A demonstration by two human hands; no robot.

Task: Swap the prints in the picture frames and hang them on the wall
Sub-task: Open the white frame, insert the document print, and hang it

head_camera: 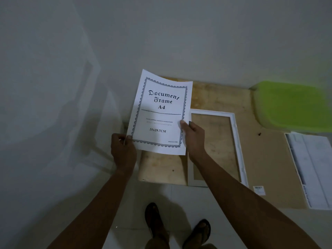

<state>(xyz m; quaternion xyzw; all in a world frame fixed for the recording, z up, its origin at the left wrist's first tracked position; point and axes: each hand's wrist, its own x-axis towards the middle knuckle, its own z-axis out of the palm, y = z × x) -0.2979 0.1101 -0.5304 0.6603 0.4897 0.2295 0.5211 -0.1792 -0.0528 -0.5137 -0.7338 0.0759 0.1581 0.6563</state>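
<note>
Fingers of the left hand pinched the lower left corner of the printed sheet, while the right hand gripped its right edge, thumb on the front. The sheet was held up over the wooden board, beside the empty white frame lying there.

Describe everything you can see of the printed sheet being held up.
The sheet is white paper printed in dark ink with an ornamental border and the words Document Frame A4, 21x29.7CM and Made in China. It is held in the air facing the camera, slightly tilted, its top edge curling a little. The left hand pinches its lower left corner; the right hand grips its right edge, thumb on the front. Its right edge overlaps a white frame lying below.
</note>
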